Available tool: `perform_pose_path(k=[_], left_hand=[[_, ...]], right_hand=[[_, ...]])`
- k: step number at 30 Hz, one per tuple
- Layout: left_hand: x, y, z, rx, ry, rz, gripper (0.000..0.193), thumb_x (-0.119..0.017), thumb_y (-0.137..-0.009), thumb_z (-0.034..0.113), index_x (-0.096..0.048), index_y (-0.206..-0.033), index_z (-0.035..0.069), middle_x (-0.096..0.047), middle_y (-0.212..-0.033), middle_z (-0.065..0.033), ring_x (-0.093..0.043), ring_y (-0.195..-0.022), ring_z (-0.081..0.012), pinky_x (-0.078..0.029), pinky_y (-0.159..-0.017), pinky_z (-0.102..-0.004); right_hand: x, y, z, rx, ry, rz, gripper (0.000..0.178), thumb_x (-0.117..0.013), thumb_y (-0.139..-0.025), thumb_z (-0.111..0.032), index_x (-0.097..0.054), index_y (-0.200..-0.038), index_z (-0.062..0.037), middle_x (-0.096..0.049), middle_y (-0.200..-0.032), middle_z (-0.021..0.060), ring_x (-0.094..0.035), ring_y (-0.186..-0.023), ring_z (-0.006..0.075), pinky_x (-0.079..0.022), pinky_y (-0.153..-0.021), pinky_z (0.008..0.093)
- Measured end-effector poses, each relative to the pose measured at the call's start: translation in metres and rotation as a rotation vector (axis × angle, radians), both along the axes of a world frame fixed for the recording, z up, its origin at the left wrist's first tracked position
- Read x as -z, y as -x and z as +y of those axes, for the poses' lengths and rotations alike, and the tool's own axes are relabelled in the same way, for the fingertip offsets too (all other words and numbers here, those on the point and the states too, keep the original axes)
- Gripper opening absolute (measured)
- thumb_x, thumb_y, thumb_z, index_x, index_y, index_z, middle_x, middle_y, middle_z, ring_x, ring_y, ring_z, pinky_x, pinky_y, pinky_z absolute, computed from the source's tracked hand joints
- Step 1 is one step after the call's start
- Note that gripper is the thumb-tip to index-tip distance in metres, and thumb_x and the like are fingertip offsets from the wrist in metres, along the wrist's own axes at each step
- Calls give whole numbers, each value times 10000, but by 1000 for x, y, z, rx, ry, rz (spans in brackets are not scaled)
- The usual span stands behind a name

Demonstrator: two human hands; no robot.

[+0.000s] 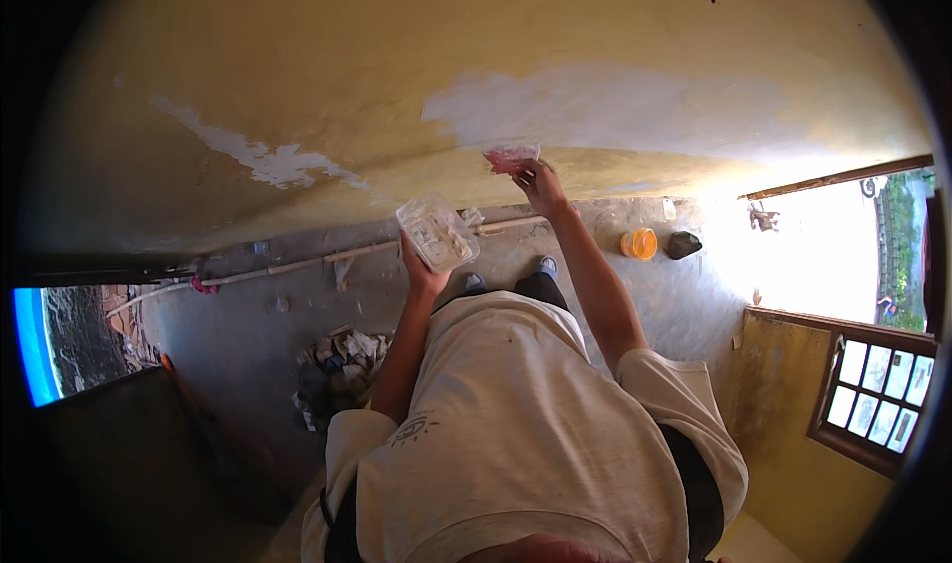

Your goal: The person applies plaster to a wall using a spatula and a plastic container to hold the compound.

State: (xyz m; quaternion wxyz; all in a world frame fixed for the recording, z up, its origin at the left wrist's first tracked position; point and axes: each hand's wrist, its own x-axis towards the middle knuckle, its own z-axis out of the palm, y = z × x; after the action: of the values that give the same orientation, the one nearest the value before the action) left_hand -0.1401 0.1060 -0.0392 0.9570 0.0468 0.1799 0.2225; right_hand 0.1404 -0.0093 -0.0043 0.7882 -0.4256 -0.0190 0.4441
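Observation:
My left hand [424, 276] is closed on the side of a clear plastic tub [436, 234], tilted, with whitish paste smeared inside. Higher up, my right hand [540, 186] pinches a flat reddish putty spreader [510, 157] with a pale, whitish upper edge. That edge lies at or very near the yellow wall [377, 57]; whether it touches, I cannot tell. Just above the spreader, a broad pale grey-white patch [595, 97] covers part of the wall. Further left is a jagged whitish patch [268, 157].
A long pale pole [327, 259] lies along the floor near the wall's foot. To the right stand an orange tub [639, 244] and a dark bag-like thing [684, 245]. A heap of crumpled scraps [342, 365] lies left of me. A barred window [881, 390] and bright doorway are at right.

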Motion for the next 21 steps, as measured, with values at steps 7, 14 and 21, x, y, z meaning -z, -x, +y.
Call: perform_pose_path(k=[7,14,21], left_hand=[[-10,-12,-2,38,-21,10,721,-395,-944,681,-453,-1453,174,-525,-1422,-115,-507,-1286,-345,-391,-1066,-556],[-6,-15,-5,13,4,89,764,-354,-937,709,-470,-1435,140,-561,-1374,-179,-544,-1240,-391,-430,-1030,-562],[-5,-13,-4,-40,-11,41,744,-373,-950,678,-447,-1455,136,-518,-1433,-149,-509,-1290,-398,-372,-1081,-586]], right_hand=[[-205,9,18,-120,-198,-306,327,-398,-982,-90,-687,-1039,53,-677,-1202,188,-633,-1036,188,-458,-917,269],[-289,32,5,103,-418,-259,208,-482,-970,-81,-638,-1054,29,-692,-1052,139,-652,-955,183,-521,-825,309],[-88,23,-22,116,-82,-33,148,-543,-939,-111,-627,-1011,-14,-679,-995,97,-637,-899,168,-527,-815,305]])
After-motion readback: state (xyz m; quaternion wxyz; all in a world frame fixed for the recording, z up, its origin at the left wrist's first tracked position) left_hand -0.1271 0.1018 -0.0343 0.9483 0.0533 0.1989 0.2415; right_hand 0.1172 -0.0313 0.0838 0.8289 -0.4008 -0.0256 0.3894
